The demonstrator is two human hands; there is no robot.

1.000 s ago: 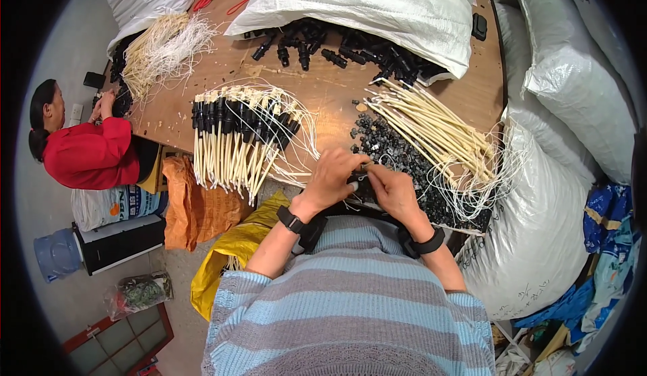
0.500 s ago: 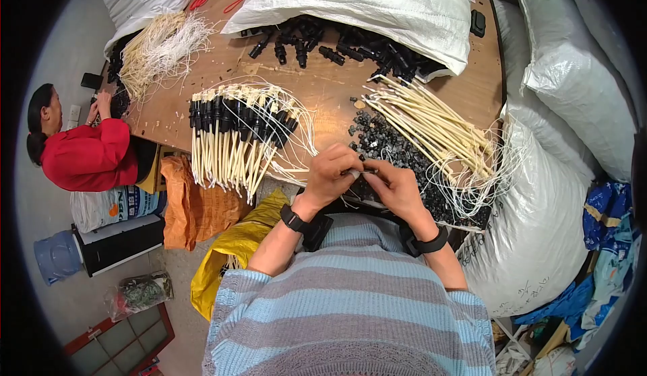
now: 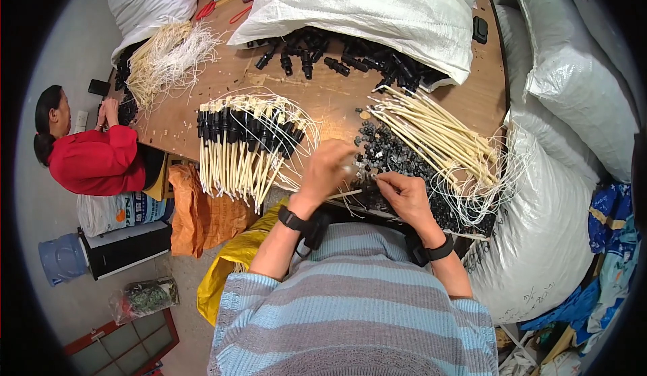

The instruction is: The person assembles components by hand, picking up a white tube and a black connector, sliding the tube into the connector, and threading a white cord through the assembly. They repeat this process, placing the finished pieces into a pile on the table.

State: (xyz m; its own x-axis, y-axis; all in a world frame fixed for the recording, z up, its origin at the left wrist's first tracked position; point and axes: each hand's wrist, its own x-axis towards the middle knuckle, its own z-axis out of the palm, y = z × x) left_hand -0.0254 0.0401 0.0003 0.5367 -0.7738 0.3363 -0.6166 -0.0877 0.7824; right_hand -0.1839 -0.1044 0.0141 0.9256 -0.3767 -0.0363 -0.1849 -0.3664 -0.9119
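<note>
Over the table's front edge, my left hand (image 3: 327,172) is curled and smeared by motion. Something white shows near its thumb, too blurred to name. Just below it a thin cream tube (image 3: 345,194) juts out. My right hand (image 3: 408,199) pinches thumb against forefinger; whatever is between them is too small to make out. Beyond both hands spreads a pile of small black parts (image 3: 424,164). On it, to the right, rests a bundle of cream tubes (image 3: 431,130) with white cords. To the left lie several cream tubes fitted with black sleeves (image 3: 249,130), side by side.
A white woven sack (image 3: 364,5) spills black plastic fittings (image 3: 337,66) at the back of the wooden table (image 3: 330,100). Full white sacks (image 3: 546,228) crowd the right side. At far left a person in red (image 3: 94,160) works at the table. Yellow (image 3: 222,275) and orange sacks (image 3: 202,214) stand below.
My hands, together half a second ago, are now apart. The left has moved slightly up and left; the right has shifted a little right and down. The whole view has shifted slightly.
</note>
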